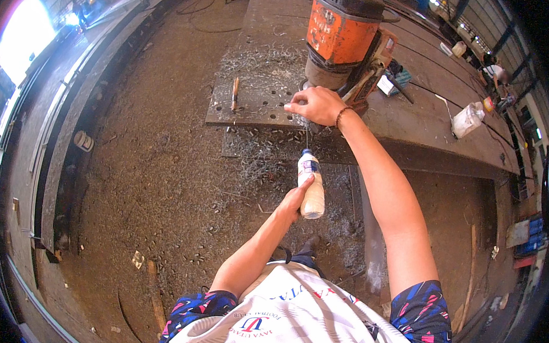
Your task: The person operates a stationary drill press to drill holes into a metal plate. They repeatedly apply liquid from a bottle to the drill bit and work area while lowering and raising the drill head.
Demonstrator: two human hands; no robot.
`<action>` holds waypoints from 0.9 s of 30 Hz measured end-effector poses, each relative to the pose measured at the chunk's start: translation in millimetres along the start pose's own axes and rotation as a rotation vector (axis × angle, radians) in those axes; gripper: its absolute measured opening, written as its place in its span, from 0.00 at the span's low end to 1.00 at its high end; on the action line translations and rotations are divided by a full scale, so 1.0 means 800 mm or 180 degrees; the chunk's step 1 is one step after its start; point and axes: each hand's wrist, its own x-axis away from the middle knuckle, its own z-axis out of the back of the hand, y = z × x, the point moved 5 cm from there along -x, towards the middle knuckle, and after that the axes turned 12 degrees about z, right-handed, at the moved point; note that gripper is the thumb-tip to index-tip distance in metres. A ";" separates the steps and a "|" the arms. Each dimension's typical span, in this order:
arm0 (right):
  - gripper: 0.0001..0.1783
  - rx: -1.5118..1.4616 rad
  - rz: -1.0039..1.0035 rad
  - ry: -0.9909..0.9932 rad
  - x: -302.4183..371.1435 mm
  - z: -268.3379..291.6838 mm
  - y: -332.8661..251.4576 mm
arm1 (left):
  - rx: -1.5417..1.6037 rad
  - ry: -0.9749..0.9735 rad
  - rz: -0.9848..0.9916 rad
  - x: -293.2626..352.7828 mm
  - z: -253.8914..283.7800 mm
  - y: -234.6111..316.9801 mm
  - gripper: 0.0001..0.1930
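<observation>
Two hands to watch: your left hand [296,199] is wrapped round the white bottle [313,195], nearer you than the holed plate [220,114]; your right hand [317,105] is by the orange drill [336,35], fingers bent, though whether they pinch anything can't be told. It seems best to steady the bottle, press lightly and mind your fingertips near the sharp shavings [265,60]. Count one bottle, one drill, one slim stick [235,95] on the plate, one white jug [468,121] on the counter [429,127]; shavings beyond counting
</observation>
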 end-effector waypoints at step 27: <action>0.29 0.0034 -0.0084 -0.0005 0.001 -0.006 0.004 | -0.0112 0.0055 -0.0039 0.006 -0.005 0.002 0.27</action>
